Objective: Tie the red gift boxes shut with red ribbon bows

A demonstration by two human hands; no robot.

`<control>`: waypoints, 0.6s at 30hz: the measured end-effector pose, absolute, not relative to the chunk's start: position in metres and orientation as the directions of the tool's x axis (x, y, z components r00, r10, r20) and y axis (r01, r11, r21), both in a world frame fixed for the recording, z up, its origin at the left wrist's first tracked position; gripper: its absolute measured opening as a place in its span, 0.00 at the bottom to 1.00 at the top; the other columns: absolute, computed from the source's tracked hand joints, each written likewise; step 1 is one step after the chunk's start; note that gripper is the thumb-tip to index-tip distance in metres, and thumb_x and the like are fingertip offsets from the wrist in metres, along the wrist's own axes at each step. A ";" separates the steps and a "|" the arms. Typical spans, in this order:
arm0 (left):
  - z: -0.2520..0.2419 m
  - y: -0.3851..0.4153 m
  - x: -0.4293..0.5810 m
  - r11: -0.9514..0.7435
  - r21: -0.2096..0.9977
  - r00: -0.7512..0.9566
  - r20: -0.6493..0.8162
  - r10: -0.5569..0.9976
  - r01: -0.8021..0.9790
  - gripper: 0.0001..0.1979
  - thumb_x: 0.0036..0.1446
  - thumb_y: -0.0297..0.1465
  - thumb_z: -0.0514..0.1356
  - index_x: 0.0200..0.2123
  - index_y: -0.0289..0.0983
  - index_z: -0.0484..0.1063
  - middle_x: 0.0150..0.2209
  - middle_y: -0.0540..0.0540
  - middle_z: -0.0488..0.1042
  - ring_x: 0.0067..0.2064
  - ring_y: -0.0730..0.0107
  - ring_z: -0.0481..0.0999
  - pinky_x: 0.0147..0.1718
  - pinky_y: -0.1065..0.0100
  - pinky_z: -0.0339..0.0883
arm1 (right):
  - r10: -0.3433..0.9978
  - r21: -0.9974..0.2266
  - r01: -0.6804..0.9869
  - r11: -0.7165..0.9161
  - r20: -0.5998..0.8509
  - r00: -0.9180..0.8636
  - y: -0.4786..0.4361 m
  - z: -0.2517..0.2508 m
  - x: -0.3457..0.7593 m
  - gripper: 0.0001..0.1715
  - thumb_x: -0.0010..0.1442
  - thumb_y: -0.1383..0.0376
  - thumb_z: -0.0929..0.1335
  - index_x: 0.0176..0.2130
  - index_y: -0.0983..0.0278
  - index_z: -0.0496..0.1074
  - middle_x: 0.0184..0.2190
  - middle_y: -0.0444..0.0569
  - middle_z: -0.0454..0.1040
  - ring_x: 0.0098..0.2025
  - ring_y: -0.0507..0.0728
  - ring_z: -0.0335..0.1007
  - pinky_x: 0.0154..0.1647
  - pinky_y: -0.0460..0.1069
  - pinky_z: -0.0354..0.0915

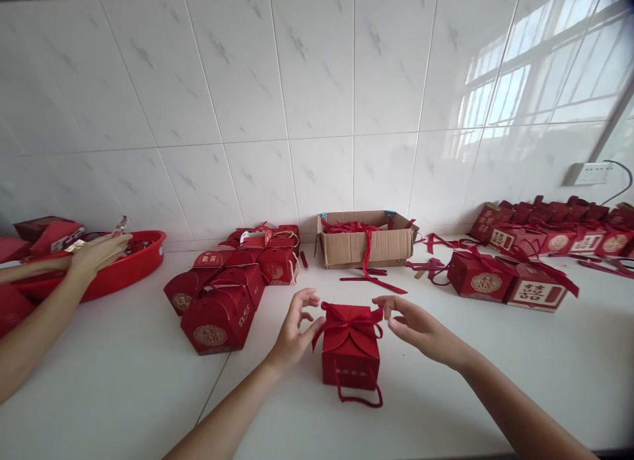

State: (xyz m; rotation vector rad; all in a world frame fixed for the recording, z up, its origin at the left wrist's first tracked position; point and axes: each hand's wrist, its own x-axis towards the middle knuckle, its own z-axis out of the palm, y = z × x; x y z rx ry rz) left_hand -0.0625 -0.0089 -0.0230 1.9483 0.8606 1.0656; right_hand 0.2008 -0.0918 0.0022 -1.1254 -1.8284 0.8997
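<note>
A small red gift box (351, 364) stands upright on the white counter in front of me, with a red ribbon bow (351, 322) on its top and a cord handle hanging down its near side. My left hand (297, 329) is at the box's left, fingers apart and curved, thumb close to the bow's left end. On the other side, my right hand (416, 324) is beside the bow's right loop, its fingers loosely bent and apart. Neither hand holds anything visible; whether a fingertip touches the ribbon is hard to tell.
A cardboard box (366, 248) of red ribbons stands by the wall. Several red boxes (218, 314) are grouped at left, and ribboned boxes (483, 278) at right. Far left, another person's hands (94, 258) reach over a red basin (129, 268).
</note>
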 end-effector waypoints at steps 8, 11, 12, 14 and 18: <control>-0.051 -0.006 -0.052 -0.323 0.917 0.484 0.178 0.857 0.235 0.25 0.61 0.48 0.47 0.56 0.41 0.54 0.50 0.41 0.65 0.42 0.66 0.71 0.42 0.62 0.65 | 0.868 -0.710 0.510 0.485 0.320 -0.380 -0.093 -0.013 0.174 0.42 0.49 0.60 0.73 0.60 0.53 0.58 0.65 0.56 0.43 0.65 0.65 0.46 0.60 0.57 0.57; -0.048 -0.007 -0.053 -0.301 0.910 0.452 0.150 0.879 0.284 0.25 0.61 0.46 0.49 0.56 0.40 0.53 0.49 0.41 0.64 0.47 0.64 0.68 0.47 0.62 0.61 | 0.880 -0.630 0.623 0.464 0.412 -0.238 -0.071 -0.026 0.194 0.37 0.50 0.60 0.71 0.58 0.54 0.59 0.62 0.55 0.48 0.62 0.65 0.52 0.58 0.58 0.60; -0.047 -0.007 -0.053 -0.300 0.907 0.448 0.146 0.882 0.295 0.24 0.61 0.46 0.50 0.55 0.40 0.54 0.49 0.41 0.64 0.48 0.64 0.67 0.48 0.61 0.60 | 0.880 -0.598 0.676 0.430 0.444 -0.166 -0.060 -0.031 0.207 0.36 0.51 0.59 0.70 0.58 0.54 0.59 0.61 0.55 0.50 0.61 0.65 0.54 0.57 0.59 0.60; -0.049 -0.005 -0.054 -0.299 0.903 0.456 0.135 0.880 0.308 0.23 0.60 0.45 0.51 0.55 0.41 0.56 0.49 0.42 0.64 0.50 0.63 0.65 0.50 0.60 0.58 | 0.868 -0.532 0.803 0.268 0.495 0.038 -0.040 -0.041 0.241 0.33 0.52 0.56 0.69 0.56 0.57 0.61 0.60 0.57 0.51 0.60 0.67 0.54 0.57 0.62 0.58; -0.051 -0.004 -0.055 -0.297 0.899 0.478 0.116 0.871 0.322 0.23 0.59 0.44 0.52 0.54 0.42 0.57 0.51 0.42 0.63 0.50 0.63 0.64 0.52 0.58 0.55 | 0.654 -0.427 0.816 -0.390 0.496 0.571 -0.020 -0.053 0.317 0.37 0.52 0.47 0.66 0.58 0.57 0.61 0.61 0.61 0.49 0.62 0.77 0.44 0.55 0.72 0.48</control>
